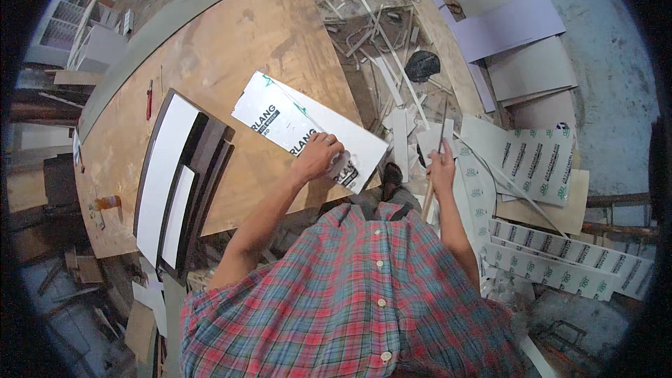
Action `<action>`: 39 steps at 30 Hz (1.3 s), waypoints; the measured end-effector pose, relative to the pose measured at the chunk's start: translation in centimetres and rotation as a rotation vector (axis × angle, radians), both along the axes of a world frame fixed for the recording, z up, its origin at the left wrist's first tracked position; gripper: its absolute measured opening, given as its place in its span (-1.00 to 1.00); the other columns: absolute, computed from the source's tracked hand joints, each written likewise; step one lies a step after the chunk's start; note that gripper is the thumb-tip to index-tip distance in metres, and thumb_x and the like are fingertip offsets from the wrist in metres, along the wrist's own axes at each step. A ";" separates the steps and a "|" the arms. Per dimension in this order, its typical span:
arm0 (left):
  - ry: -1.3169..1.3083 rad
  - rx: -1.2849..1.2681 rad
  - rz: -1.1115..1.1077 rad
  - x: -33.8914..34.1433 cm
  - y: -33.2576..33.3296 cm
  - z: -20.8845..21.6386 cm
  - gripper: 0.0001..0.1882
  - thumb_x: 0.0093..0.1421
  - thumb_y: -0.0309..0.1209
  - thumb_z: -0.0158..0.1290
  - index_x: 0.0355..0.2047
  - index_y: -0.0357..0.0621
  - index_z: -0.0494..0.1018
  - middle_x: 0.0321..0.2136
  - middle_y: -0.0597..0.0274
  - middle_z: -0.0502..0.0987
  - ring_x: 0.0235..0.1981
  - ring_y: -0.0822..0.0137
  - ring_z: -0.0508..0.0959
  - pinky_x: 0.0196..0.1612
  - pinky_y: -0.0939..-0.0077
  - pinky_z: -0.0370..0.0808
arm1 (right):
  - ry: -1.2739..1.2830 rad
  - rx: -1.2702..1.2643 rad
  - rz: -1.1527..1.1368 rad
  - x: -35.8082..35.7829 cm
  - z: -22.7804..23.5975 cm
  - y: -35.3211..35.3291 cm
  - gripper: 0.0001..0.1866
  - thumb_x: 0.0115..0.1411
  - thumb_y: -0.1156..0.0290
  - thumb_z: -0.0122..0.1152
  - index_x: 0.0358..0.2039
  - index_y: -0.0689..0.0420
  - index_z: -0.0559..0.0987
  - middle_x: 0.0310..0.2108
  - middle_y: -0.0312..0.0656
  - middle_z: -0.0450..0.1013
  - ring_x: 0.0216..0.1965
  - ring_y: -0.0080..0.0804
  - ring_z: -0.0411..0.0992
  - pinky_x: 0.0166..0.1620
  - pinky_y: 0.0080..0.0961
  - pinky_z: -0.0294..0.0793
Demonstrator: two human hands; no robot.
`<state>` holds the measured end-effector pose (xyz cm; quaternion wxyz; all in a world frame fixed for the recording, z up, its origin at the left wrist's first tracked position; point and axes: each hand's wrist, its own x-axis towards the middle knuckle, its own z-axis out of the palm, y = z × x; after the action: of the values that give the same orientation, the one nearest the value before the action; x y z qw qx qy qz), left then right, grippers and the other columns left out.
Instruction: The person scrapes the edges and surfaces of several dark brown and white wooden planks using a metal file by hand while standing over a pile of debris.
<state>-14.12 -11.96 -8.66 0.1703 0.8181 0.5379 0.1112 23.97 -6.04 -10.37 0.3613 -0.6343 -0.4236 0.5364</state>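
A white rectangular board point(315, 115) with printed protective film lies slantwise on the wooden tabletop, its right end reaching past the table's edge close to my body. My left hand point(320, 156) rests over its near long edge, fingers curled on the top face; the thumb is hard to see. Beside that hand, clear film point(343, 166) looks crumpled. To the right of the board, my right hand point(441, 169) is closed round a file point(444, 126), a long slim dark blade pointing away from me. Its tan wooden handle runs down below my fist.
Curved white pieces with dark edges point(168, 175) stand left on the wooden table point(231, 35). A red-handled tool point(149, 100) and a small bottle point(107, 203) lie farther left. Offcut strips point(399, 63) litter the floor beyond. Printed sheets point(539, 161) and lilac panels point(511, 24) lie right.
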 end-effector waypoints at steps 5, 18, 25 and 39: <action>-0.192 0.039 0.310 1.9 2.1 -0.5 -0.77 0.10 -0.37 0.23 -0.21 -0.04 0.57 -0.19 0.05 0.53 -0.04 -0.06 0.50 0.04 0.06 0.42 | -0.018 0.020 0.083 1.4 3.1 -0.9 -0.37 0.42 0.37 0.14 0.47 0.07 0.24 -0.20 -0.21 0.53 -0.53 -0.66 0.36 -0.54 -0.66 0.38; 0.070 0.126 1.255 -13.6 6.2 -1.9 -0.30 0.14 -0.03 0.22 0.18 -0.23 0.43 -0.01 -0.24 0.56 0.10 -0.21 0.53 0.22 -0.09 0.39 | -0.034 0.090 0.387 -3.7 -2.6 3.2 -0.59 0.29 0.34 0.34 0.09 0.21 0.50 -0.29 -0.26 0.54 -0.56 -0.61 0.40 -0.50 -0.57 0.39; -0.086 0.066 1.151 -20.7 1.0 -4.1 -0.37 0.27 -0.06 0.19 0.16 -0.33 0.46 -0.04 -0.34 0.60 0.04 -0.14 0.61 0.09 0.12 0.50 | 0.297 -0.102 0.354 -6.9 -5.1 5.5 -0.56 0.29 0.32 0.36 0.10 0.18 0.45 -0.29 -0.29 0.51 -0.59 -0.63 0.42 -0.59 -0.63 0.36; 0.327 -0.124 1.371 -13.8 -13.7 -0.5 -0.39 0.37 -0.12 0.13 0.26 -0.33 0.41 0.11 -0.19 0.51 0.13 -0.04 0.52 0.21 0.17 0.41 | 0.118 0.196 0.824 -8.2 -4.6 12.8 -0.44 0.27 0.26 0.36 0.25 0.13 0.50 -0.22 -0.13 0.58 -0.28 -0.20 0.58 -0.19 -0.34 0.57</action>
<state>-27.88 -25.68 -9.12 0.0252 0.2901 0.9559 0.0384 15.80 6.73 -14.97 0.1988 -0.3429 -0.6694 0.6284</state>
